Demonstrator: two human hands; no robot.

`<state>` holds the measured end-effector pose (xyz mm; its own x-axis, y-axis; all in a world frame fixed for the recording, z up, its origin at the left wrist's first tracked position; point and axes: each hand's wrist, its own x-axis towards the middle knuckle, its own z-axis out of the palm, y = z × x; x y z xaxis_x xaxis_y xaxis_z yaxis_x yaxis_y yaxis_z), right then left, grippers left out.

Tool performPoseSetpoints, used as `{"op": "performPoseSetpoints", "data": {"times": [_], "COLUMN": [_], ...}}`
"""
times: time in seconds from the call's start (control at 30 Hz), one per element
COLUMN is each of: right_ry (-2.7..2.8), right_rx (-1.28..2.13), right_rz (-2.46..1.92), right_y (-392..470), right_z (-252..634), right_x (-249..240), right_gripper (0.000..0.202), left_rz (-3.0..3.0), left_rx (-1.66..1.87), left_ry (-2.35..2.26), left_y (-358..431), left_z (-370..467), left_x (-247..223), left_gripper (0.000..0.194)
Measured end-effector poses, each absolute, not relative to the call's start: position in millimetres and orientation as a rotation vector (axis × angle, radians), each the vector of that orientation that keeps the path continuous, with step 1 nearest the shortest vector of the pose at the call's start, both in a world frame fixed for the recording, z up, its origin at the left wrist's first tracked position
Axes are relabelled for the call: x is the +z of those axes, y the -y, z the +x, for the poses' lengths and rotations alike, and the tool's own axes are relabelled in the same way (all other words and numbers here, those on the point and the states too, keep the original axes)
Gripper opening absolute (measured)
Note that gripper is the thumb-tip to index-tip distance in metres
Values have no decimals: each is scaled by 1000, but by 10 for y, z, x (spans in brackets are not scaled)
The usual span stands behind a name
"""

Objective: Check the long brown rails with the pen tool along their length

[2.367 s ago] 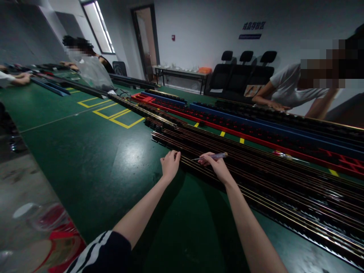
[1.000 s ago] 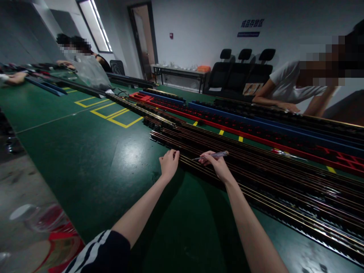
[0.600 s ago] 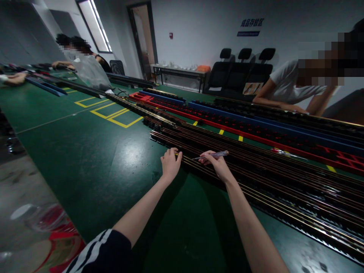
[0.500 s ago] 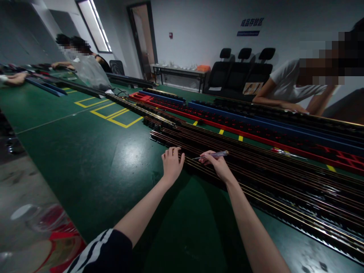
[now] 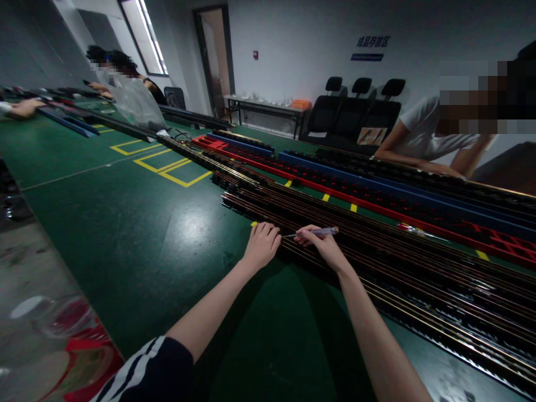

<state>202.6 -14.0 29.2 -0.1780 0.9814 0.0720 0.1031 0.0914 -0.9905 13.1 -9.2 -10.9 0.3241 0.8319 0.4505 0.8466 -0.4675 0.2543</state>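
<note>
My right hand (image 5: pixel 320 243) is closed round a slim screwdriver (image 5: pixel 325 231) with a translucent handle. Its thin shaft points left, its tip close to the fingers of my left hand (image 5: pixel 263 245). That left hand is closed over the left end of the nearest long black strip (image 5: pixel 307 254); its fingers lie close together and hide the strip's end. Thin brass-coloured lines run along the strip. Behind it, many similar black strips (image 5: pixel 377 245) lie side by side on the green table (image 5: pixel 196 268).
A long red tray (image 5: pixel 335 187) and blue rails (image 5: pixel 360 176) lie beyond the strips. Another screwdriver (image 5: pixel 412 229) rests near the red tray. Across the table, a person in a white shirt (image 5: pixel 422 120) leans on it. A plastic bag (image 5: pixel 136 103) stands far left; a clear jar (image 5: pixel 62 315) is below the left edge.
My left hand has moved slightly right, and its spread fingers have closed over the strip's end. My right hand still holds the screwdriver in nearly the same place. The view has shifted slightly.
</note>
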Motion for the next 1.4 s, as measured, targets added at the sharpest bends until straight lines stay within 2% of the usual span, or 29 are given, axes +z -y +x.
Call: {"op": "performPoseSetpoints", "data": {"times": [0.53, 1.03, 1.4], "right_ry": [1461, 1369, 1378], "right_rx": [1198, 1177, 1179], "right_rz": [-1173, -1146, -1153], "right_y": [279, 297, 315], "right_z": [2251, 2299, 2300], "right_x": [314, 216, 223], "right_gripper": [33, 26, 30], "left_rz": [-2542, -2553, -2548], "left_rx": [-849, -820, -826], "left_ry": [1654, 1660, 1646], "left_y": [103, 95, 95], "left_z": [144, 145, 147], "left_x": [-106, -109, -126], "left_gripper": [29, 29, 30]}}
